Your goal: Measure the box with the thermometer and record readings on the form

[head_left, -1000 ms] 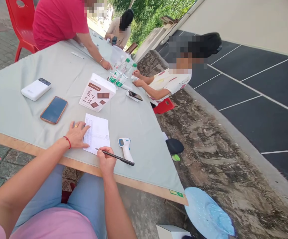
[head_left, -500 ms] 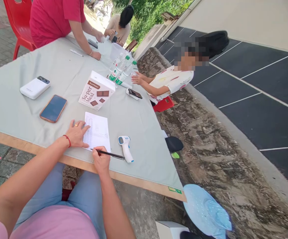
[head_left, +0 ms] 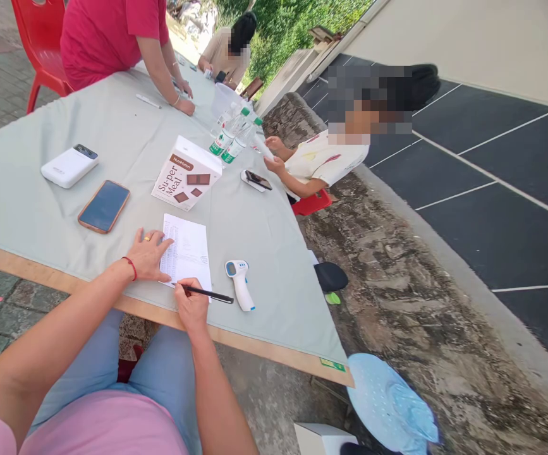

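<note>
A sheet of paper (head_left: 191, 246) with columns of small writing lies near the table's front edge. My left hand (head_left: 149, 256), with a ring and a red bracelet, rests on the sheet's left side, fingers spread. In my right hand (head_left: 192, 306) a black pen (head_left: 214, 295) is gripped, its tip at the paper's lower edge and its far end pointing right. A white infrared thermometer (head_left: 240, 284) lies just right of the pen. Behind the paper stands a white box with chocolate pictures (head_left: 188, 174). A phone (head_left: 103, 206) lies to the left of the paper.
A white power bank (head_left: 69, 165) sits at the left of the cloth-covered table (head_left: 274, 253). Water bottles (head_left: 233, 139) and another phone (head_left: 258, 181) are farther back. One person (head_left: 325, 158) sits at the right side, one leans over the far left, another sits beyond. A blue hat (head_left: 387, 398) is below the right corner.
The pen has tilted slightly in my right hand; my left hand stays on the paper. The seated person's hands at the right have moved apart. The leaning person's hands have shifted.
</note>
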Tool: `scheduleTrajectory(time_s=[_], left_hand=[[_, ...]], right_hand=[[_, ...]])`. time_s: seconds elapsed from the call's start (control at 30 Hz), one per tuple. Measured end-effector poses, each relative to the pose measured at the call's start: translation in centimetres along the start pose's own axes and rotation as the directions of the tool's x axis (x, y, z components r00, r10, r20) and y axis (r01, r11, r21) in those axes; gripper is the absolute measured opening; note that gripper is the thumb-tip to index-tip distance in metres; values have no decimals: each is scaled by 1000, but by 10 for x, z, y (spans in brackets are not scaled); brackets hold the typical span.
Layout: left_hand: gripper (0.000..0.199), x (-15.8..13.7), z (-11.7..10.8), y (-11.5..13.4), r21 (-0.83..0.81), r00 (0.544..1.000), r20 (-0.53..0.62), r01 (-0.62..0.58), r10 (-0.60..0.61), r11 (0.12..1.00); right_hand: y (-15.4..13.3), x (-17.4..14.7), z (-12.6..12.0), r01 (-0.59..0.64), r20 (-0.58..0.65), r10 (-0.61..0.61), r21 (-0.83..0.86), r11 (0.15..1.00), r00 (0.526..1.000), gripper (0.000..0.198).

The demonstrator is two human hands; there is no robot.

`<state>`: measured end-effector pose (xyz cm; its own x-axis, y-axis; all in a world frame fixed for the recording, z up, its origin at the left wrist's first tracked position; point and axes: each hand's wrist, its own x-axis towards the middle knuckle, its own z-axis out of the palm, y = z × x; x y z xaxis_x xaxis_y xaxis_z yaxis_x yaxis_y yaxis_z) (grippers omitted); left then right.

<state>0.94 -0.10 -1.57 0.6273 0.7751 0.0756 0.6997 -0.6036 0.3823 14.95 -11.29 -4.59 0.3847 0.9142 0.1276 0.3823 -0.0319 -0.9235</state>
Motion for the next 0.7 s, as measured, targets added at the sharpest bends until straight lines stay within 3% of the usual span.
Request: scheduleTrajectory(time_s=[0.7], left_hand=[[94,0,0,0,-18,1000,-13,-4,4,1000]], right_hand=[[1,-1,0,1,-3,-1,7,1000,1000,13]])
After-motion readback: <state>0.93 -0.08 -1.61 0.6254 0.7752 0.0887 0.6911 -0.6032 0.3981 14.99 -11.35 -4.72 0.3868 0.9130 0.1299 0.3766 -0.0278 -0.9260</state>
